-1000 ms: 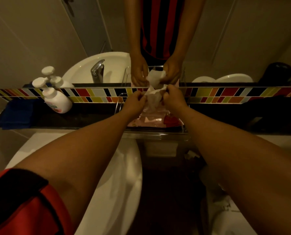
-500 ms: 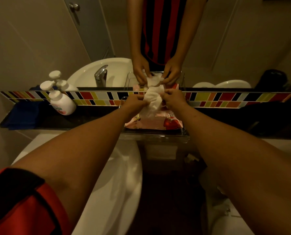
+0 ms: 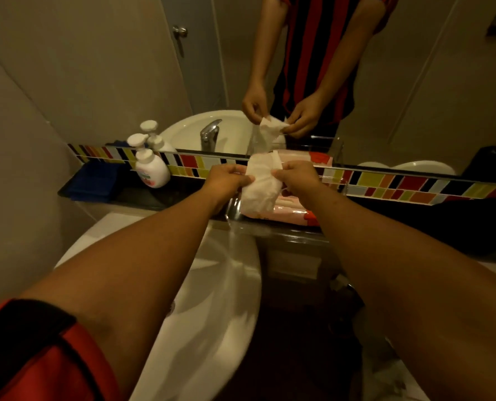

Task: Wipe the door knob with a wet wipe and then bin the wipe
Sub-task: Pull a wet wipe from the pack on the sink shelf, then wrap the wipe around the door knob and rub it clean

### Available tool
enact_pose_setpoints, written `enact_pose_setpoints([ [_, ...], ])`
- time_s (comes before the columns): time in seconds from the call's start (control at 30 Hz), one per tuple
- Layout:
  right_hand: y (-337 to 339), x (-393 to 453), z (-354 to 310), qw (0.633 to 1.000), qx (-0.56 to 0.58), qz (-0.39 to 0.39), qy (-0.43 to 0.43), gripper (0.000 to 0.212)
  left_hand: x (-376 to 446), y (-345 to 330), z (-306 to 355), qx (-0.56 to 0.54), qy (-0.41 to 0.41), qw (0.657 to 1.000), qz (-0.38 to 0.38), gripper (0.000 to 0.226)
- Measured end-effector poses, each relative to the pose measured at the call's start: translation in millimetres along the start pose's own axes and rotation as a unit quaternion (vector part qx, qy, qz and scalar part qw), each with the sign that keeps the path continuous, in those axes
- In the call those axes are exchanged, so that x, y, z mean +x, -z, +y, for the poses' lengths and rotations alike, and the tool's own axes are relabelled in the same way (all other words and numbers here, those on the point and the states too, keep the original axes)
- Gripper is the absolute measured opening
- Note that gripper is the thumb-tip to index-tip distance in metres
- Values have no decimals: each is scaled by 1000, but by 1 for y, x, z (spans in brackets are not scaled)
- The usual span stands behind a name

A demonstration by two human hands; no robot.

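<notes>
A crumpled white wet wipe (image 3: pixel 260 186) hangs between my two hands above the dark shelf under the mirror. My left hand (image 3: pixel 226 180) pinches its left edge and my right hand (image 3: pixel 297 176) pinches its right edge. Just below it lies the pink wet-wipe pack (image 3: pixel 296 211) in a clear tray. The mirror reflects a grey door with a round metal door knob (image 3: pixel 180 31), behind me.
A white washbasin (image 3: pixel 212 299) sits below my arms, with its tap only seen reflected. A white pump soap bottle (image 3: pixel 151 169) and a folded blue cloth (image 3: pixel 93 180) stand on the shelf at left. A coloured tile strip (image 3: pixel 400 183) runs along the mirror's base. No bin is in view.
The wipe has come up out of the pack and hangs more spread between my hands. My head has tilted up, so the mirror now shows the door knob.
</notes>
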State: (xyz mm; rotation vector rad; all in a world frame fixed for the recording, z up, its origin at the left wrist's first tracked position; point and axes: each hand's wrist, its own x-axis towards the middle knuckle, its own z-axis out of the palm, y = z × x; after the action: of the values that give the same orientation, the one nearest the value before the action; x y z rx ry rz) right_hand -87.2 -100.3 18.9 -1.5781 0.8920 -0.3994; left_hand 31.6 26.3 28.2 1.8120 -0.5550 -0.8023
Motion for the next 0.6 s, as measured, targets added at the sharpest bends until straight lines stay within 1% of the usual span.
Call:
enact_pose_setpoints([
  [0.03, -8, -5, -6, 1000, 0, 3, 7, 11, -8, 10, 1, -12, -1, 1000, 9, 33],
  [0.07, -18, -12, -13, 1000, 6, 7, 12, 12, -16, 21, 0, -24, -2, 1000, 19, 37],
  [0.13, -41, -23, -26, 999, 16, 13, 27, 22, -34, 46, -1, -42, -10, 998, 42, 42],
  [0.17, -55, -31, -33, 999, 11, 11, 39, 22, -45, 60, -2, -44, -18, 997, 54, 42],
  [0.2, -69, -39, -40, 999, 8, 1, 52, 18, -58, 76, -3, -37, -26, 997, 67, 41],
  [0.27, -99, -57, -55, 997, 15, -39, 63, 8, -87, 107, -8, -20, -38, 994, 101, 33],
  [0.33, -130, -79, -68, 994, 28, -90, 58, 10, -119, 141, -17, -7, -41, 990, 138, 25],
  [0.4, -165, -105, -78, 988, 36, -141, 51, 13, -157, 175, -29, 6, -41, 984, 175, 22],
  [0.47, -200, -137, -85, 981, 36, -187, 42, 18, -198, 207, -43, 15, -32, 978, 205, 23],
  [0.53, -235, -173, -93, 970, 24, -238, 40, 28, -245, 238, -56, 17, -22, 971, 238, 24],
  [0.6, -270, -211, -99, 956, 9, -286, 56, 40, -293, 266, -71, 20, -14, 963, 267, 27],
])
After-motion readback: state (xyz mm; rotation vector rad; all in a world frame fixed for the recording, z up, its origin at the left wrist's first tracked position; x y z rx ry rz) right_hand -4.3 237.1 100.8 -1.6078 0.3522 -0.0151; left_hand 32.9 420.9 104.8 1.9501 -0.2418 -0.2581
